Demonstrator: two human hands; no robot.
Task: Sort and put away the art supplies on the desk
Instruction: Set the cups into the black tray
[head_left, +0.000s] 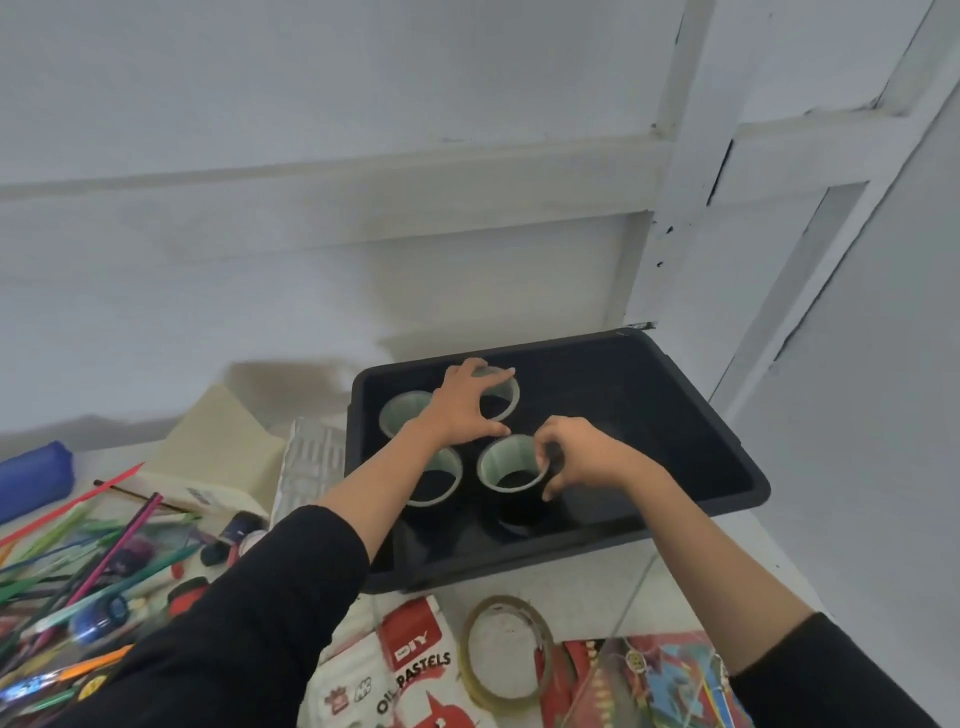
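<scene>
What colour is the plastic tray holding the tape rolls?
The plastic tray is black; head view shows it best.

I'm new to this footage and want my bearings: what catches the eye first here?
Two hands work inside a black tray at the centre: the left hand holds the far tape roll, the right hand pinches the nearer roll. A jumble of pens sprawls at the left, and a clear tape roll lies in front of the tray.
</scene>
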